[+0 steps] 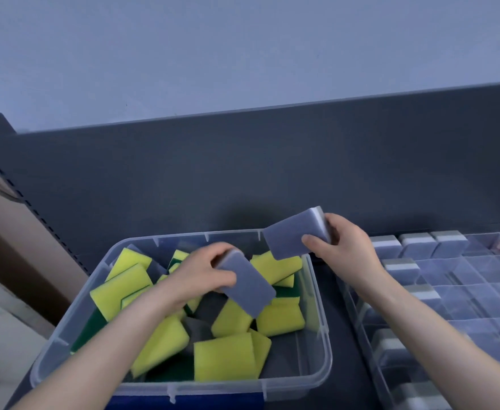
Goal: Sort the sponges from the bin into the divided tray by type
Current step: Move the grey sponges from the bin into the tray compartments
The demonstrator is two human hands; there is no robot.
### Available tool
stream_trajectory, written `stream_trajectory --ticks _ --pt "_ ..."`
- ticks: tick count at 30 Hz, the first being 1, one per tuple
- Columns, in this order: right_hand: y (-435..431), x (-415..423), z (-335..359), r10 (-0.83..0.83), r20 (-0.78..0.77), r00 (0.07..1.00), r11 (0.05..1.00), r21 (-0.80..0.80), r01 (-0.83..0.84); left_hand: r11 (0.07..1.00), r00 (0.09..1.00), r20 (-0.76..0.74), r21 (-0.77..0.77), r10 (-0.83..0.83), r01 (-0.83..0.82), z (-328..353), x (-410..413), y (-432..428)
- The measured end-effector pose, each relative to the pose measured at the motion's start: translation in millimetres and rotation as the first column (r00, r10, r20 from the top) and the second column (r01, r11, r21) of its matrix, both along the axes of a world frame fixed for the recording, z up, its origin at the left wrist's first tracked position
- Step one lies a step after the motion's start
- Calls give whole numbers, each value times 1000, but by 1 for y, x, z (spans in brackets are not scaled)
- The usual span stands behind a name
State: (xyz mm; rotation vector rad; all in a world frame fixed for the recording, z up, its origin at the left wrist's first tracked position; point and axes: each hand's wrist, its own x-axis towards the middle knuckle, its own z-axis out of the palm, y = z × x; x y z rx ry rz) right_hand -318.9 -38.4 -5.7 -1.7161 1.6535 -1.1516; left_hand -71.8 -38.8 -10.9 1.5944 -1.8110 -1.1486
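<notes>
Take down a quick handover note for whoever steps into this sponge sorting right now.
Left hand grips a grey sponge over the bin.
Right hand grips a second grey sponge above the bin's far right corner, beside the divided tray.
Done: grey-and-white sponges stand in the tray's left and far compartments.
Left: many yellow-and-green sponges, plus some grey ones, lie in the bin; both held sponges need placing.

No readable text is showing.
The bin (313,315), the sponges (225,359) and the tray (479,294) are showing only plain surfaces, with no lettering, number, brand or sign that can be read.
</notes>
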Motion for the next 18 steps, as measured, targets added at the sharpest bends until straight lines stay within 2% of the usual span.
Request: stream_trajectory --ticks 5,8,10,12,15,18 --pt "2 11 -2 0 -56 998 1000 -11 -1 961 919 -295 -8 262 -277 6 20 1" --pt "3 20 -7 26 -100 995 1000 9 -25 902 819 -408 28 403 -430 5 26 4" --pt "4 28 -8 54 -112 992 998 18 -52 887 786 -443 53 432 -458 3 28 8" --pt "7 36 -6 74 -70 995 997 17 -73 911 857 -345 -8 384 -412 -2 32 10" --pt "13 44 0 84 3 996 996 10 -84 959 970 -51 -146 239 -244 -7 35 16" --pt "18 51 2 98 -2 995 995 -2 -98 960 984 11 -221 178 -171 -11 33 18"
